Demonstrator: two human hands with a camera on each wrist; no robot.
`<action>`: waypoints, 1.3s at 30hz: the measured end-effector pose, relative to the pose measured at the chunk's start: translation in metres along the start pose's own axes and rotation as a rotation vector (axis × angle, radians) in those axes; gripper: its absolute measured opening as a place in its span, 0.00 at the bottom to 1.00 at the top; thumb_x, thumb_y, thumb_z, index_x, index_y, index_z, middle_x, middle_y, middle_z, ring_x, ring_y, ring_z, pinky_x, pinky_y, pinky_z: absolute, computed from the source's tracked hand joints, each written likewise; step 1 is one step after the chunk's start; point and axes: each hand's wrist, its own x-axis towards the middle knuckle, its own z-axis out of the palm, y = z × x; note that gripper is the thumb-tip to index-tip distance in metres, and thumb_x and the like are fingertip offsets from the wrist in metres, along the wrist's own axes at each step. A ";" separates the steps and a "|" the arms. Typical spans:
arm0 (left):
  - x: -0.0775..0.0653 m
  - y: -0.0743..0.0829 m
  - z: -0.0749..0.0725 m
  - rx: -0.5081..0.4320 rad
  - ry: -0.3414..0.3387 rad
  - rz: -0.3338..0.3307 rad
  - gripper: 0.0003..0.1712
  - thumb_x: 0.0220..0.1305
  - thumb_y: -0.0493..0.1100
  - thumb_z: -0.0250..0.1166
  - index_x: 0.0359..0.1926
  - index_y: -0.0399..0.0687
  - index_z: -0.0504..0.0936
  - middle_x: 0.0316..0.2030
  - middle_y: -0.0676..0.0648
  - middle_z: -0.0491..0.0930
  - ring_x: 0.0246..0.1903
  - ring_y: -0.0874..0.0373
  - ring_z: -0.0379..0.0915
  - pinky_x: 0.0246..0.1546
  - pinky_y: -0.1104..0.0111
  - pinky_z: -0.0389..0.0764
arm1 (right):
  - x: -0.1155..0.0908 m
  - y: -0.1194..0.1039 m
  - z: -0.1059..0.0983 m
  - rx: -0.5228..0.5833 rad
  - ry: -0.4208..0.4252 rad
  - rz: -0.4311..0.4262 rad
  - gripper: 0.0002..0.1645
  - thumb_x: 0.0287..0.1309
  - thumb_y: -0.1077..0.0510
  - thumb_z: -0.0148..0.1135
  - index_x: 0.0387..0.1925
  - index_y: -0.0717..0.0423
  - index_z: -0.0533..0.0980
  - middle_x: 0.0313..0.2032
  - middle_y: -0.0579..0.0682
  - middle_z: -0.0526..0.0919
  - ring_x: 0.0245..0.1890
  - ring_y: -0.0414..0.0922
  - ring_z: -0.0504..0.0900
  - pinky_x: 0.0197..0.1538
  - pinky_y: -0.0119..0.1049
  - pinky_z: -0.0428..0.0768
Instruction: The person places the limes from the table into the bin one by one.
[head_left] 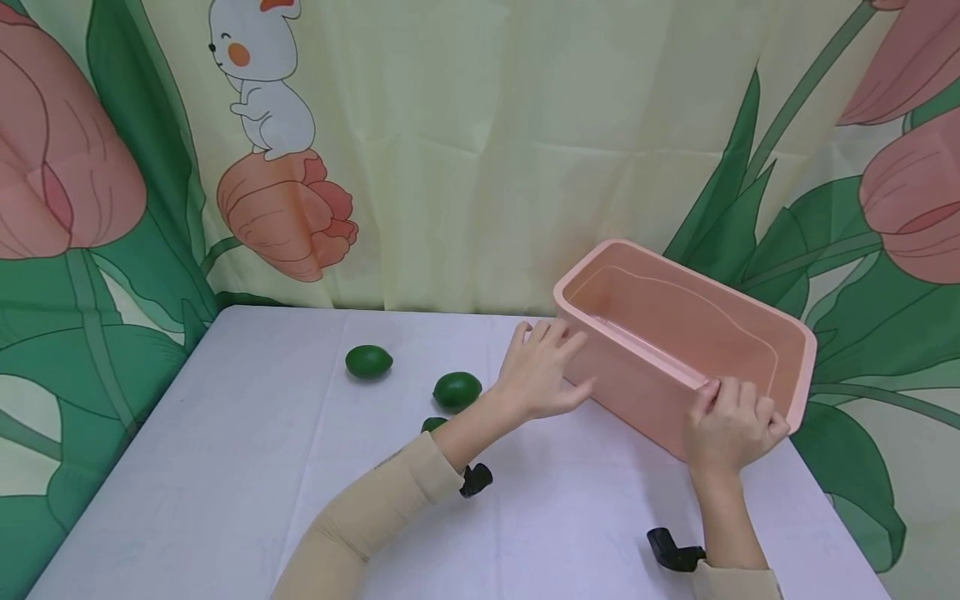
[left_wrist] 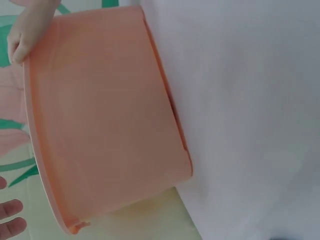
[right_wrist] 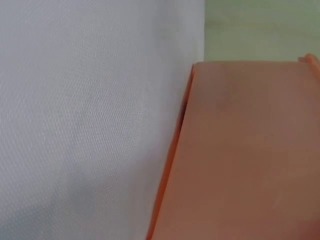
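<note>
A pink plastic bin [head_left: 637, 392] stands at the table's right back corner, its open top facing up. My right hand [head_left: 731, 425] grips the near rim toward the right end, fingers curled over the edge. By the bin's left end is my left hand [head_left: 542, 371], its fingers spread and apart from one another. In the left wrist view the left fingertips [left_wrist: 11, 209] show beside the rim, with a gap between. The right wrist view shows the bin's side wall [right_wrist: 245, 150] and its base edge along the cloth.
Two green limes [head_left: 368, 362] [head_left: 457, 391] lie left of my left hand on the white-covered table [head_left: 225, 467]. Another lime [head_left: 433, 424] is partly hidden behind the left forearm. A printed curtain [head_left: 465, 150] hangs along the back edge.
</note>
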 end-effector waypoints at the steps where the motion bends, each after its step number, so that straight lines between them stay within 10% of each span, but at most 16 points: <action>1: -0.002 -0.001 0.000 -0.002 -0.001 -0.006 0.30 0.54 0.66 0.50 0.56 0.62 0.69 0.53 0.53 0.67 0.51 0.57 0.62 0.53 0.58 0.58 | 0.000 0.000 0.000 -0.001 0.001 0.000 0.23 0.62 0.52 0.41 0.27 0.70 0.70 0.28 0.67 0.72 0.32 0.62 0.66 0.44 0.57 0.55; 39: -0.076 -0.030 0.003 -0.001 -0.018 -0.095 0.28 0.52 0.63 0.53 0.51 0.56 0.71 0.45 0.51 0.70 0.43 0.55 0.64 0.48 0.56 0.63 | 0.000 0.000 -0.002 -0.013 0.007 -0.010 0.23 0.62 0.52 0.41 0.28 0.70 0.70 0.29 0.67 0.73 0.32 0.63 0.66 0.44 0.57 0.56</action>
